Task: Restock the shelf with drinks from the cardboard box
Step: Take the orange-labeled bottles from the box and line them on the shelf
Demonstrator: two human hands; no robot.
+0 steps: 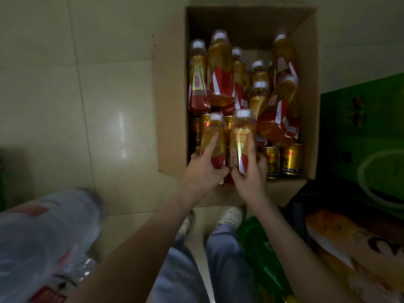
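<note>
An open cardboard box [170, 106] stands on the tiled floor in front of me. Inside lie several amber drink bottles [219, 68] with white caps and red labels, and gold cans [290, 159] stand along its near side. My left hand [202, 171] is shut on one such bottle [215, 136], held upright over the near end of the box. My right hand [249, 173] is shut on a second bottle [241, 136] right beside it. Both index fingers lie along the bottles. No shelf is in view.
A wrapped pack of clear water bottles [43, 243] fills the lower left. A green carton [360, 136] sits to the right of the box, with an orange package [354, 248] and a green bottle [262, 254] nearer. My legs and white shoes [231, 217] are below the box.
</note>
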